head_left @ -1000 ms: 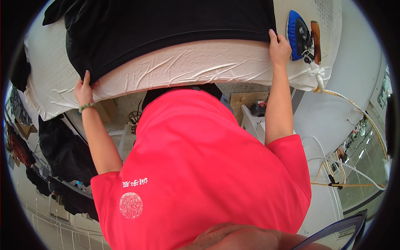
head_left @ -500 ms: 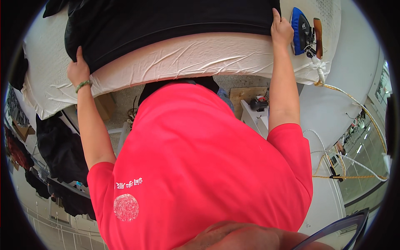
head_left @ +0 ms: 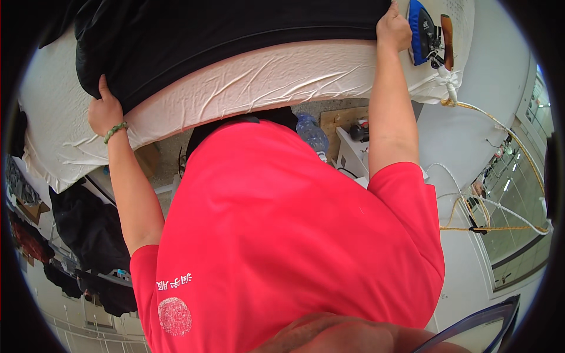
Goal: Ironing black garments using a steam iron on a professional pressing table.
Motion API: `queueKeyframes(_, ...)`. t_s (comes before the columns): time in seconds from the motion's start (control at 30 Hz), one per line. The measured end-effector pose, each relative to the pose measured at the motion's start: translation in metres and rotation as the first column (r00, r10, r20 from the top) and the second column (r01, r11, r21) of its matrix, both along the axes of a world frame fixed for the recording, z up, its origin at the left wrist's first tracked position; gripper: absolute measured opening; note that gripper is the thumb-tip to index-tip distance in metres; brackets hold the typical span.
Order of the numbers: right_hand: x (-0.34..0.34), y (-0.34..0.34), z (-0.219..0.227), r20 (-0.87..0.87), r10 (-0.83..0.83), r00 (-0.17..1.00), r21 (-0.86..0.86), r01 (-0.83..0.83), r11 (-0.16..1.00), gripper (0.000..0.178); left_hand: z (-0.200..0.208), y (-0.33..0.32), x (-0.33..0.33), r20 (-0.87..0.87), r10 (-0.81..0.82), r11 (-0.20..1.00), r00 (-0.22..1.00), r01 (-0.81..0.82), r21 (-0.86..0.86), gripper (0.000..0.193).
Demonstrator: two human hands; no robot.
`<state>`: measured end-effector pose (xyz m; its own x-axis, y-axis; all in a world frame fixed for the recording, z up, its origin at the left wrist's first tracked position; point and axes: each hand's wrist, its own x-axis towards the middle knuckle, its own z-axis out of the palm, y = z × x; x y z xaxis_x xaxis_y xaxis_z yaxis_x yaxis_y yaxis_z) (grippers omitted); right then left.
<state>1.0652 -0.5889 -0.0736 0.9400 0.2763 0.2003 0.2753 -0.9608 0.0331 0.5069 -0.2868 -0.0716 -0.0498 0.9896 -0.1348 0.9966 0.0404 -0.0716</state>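
A black garment (head_left: 235, 35) lies spread over a white padded ironing table (head_left: 271, 79). My left hand (head_left: 106, 109), with a green bead bracelet on its wrist, grips the garment's near left edge. My right hand (head_left: 393, 29) holds the garment's near right corner, fingers closed on the hem. Just right of that hand a blue iron (head_left: 422, 30) rests on the table. My red shirt fills the lower middle of the view.
A clear water bottle (head_left: 311, 132) and a small white shelf (head_left: 353, 153) stand under the table. Dark clothes (head_left: 88, 229) hang at the lower left. A hose and yellow cords (head_left: 500, 129) trail from the iron down the right side.
Both hands have drawn the black garment's near edge farther up the table, away from me, uncovering more of the white cover. The iron has stayed put.
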Motion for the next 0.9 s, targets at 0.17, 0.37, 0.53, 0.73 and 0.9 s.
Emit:
queueKeyframes(0.17, 0.016, -0.017, -0.019, 0.094, 0.215, 0.972, 0.035, -0.219, 0.975, 0.052, -0.005, 0.001, -0.010, -0.036, -0.062, 0.998, 0.997, 0.061, -0.023, 0.094)
queueKeyframes(0.37, 0.033, -0.024, -0.025, -0.009, 0.253, 0.967, 0.002, -0.253, 0.967, 0.054, -0.015, 0.007, -0.032, 0.085, -0.229, 0.972, 0.970, 0.225, 0.061, 0.085)
queueKeyframes(0.53, 0.027, -0.016, -0.022, 0.045, 0.158, 0.986, 0.013, -0.159, 0.987, 0.064, -0.025, 0.004, -0.047, -0.011, -0.307, 0.949, 0.952, 0.307, 0.075, 0.066)
queueKeyframes(0.73, 0.013, -0.008, -0.002, -0.042, 0.102, 0.994, -0.008, -0.103, 0.995, 0.055, -0.020, 0.008, -0.029, -0.018, -0.128, 0.992, 0.992, 0.128, -0.005, 0.075)
queueKeyframes(0.9, -0.028, -0.037, 0.020, 0.180, 0.489, 0.854, 0.271, -0.521, 0.810, 0.057, 0.002, -0.009, -0.008, 0.112, -0.087, 0.993, 0.990, 0.077, 0.094, 0.085)
